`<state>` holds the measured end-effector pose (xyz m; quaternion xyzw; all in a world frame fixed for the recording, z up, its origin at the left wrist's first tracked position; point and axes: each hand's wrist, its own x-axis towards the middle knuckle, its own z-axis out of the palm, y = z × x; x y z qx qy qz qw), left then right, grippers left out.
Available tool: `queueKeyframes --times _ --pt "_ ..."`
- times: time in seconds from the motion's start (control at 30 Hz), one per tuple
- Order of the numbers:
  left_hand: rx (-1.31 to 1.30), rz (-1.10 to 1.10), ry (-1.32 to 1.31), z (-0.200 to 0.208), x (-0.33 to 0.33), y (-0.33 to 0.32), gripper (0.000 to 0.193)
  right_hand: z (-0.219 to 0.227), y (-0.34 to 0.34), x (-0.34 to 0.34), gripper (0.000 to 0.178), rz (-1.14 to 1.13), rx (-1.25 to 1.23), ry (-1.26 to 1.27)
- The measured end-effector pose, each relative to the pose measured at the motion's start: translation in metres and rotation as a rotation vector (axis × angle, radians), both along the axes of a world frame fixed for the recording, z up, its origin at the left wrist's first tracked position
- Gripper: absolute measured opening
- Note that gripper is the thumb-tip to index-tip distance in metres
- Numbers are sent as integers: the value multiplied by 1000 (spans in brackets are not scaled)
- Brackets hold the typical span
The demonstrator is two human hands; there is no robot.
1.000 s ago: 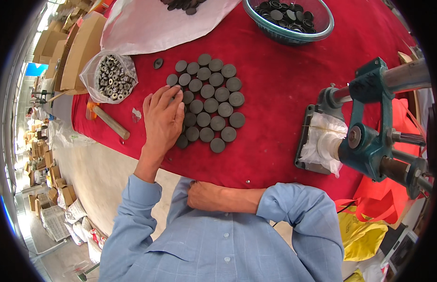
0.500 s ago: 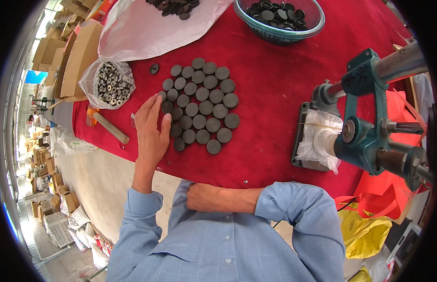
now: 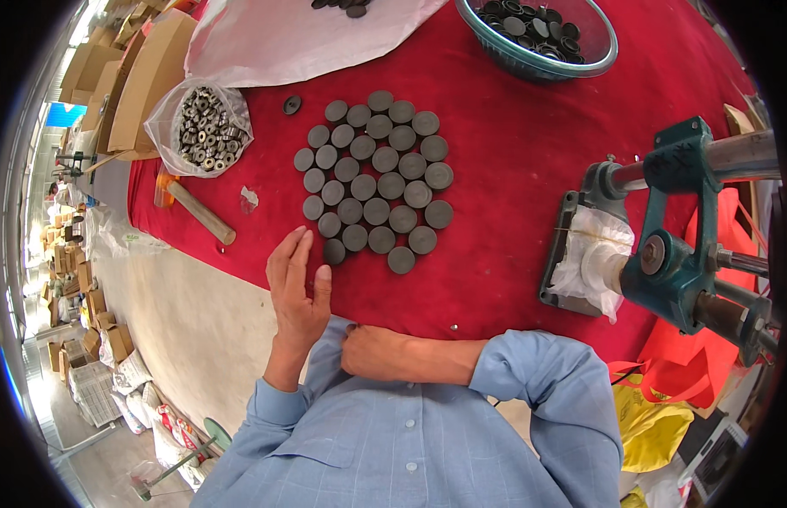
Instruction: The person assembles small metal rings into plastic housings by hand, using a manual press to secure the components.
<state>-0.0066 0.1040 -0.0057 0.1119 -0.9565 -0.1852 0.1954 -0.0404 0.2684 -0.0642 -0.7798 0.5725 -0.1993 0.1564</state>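
Several dark grey round discs (image 3: 363, 187) lie flat in a close cluster on the red cloth (image 3: 495, 212). My left hand (image 3: 298, 292) is just below the cluster's lower left edge, palm down, fingers stretched out and thumb apart, holding nothing. Its fingertips are near the lowest left disc (image 3: 334, 251). My right arm crosses in front of my body. My right hand (image 3: 375, 351) is a loose fist against my left sleeve at the table's near edge; whatever it may hold is hidden.
A clear bag of metal rings (image 3: 209, 131) and a hammer (image 3: 203, 212) lie left. One loose disc (image 3: 292, 105) sits apart near a white sheet (image 3: 300, 51). A bowl (image 3: 537, 66) of black caps stands at the back. A green press (image 3: 664, 245) occupies the right.
My left hand has drawn back toward me from the cluster's left side, uncovering discs there. My right hand stays in its fist. The view has shifted slightly.
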Motion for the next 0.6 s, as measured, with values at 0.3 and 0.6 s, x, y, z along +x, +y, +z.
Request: queueKeyframes --times 0.3,0.6 --pt "-121 -53 -7 -10 -8 9 47 -1 -2 2 16 6 36 8" --pt "-173 -64 3 -13 -9 7 54 6 1 -2 15 -30 -4 51"
